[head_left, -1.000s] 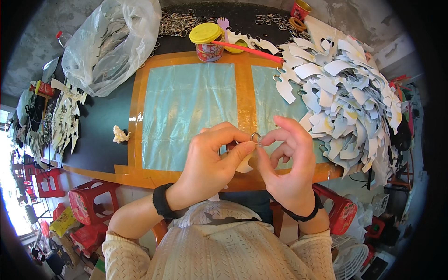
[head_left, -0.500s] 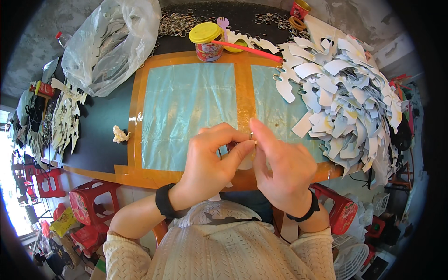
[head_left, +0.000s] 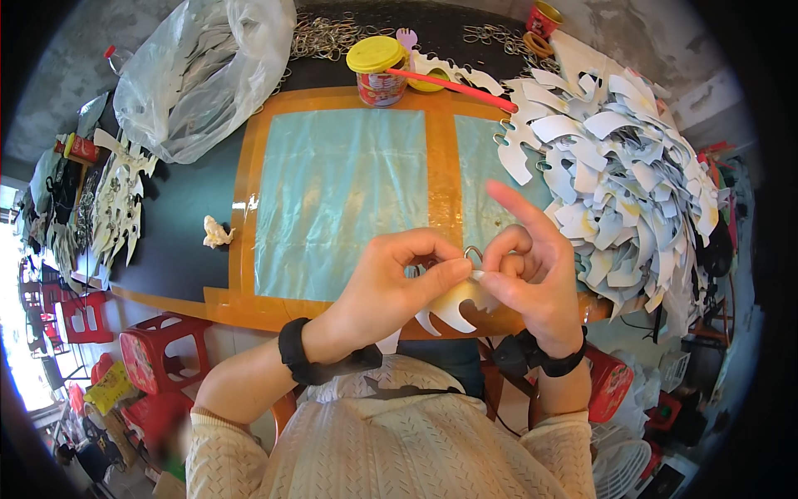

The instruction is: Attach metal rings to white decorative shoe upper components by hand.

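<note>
Above the near table edge, my left hand (head_left: 391,279) is closed on a white curved cut-out piece (head_left: 453,306), which hangs below the fingers with pointed ends. A metal ring (head_left: 472,251) stands up between my two hands at the top of the piece. My right hand (head_left: 536,279) meets the left thumb there, its thumb and curled fingers pinched around a small white bit too covered to name. The right index finger is stretched up and away. Left of the blue sheet (head_left: 341,200) lies a lump of white putty-like material (head_left: 217,233).
A large pile of white cut-out pieces (head_left: 623,158) covers the right side. At the back stand a yellow-lidded tub (head_left: 381,87), a red stick (head_left: 465,90) and heaped metal rings (head_left: 328,37). A clear plastic bag (head_left: 191,100) sits back left. Red stools (head_left: 166,353) flank the table.
My hands have moved slightly right. The right index finger has lifted and stretched out, and the metal ring and white piece show more. The view has shifted a little.
</note>
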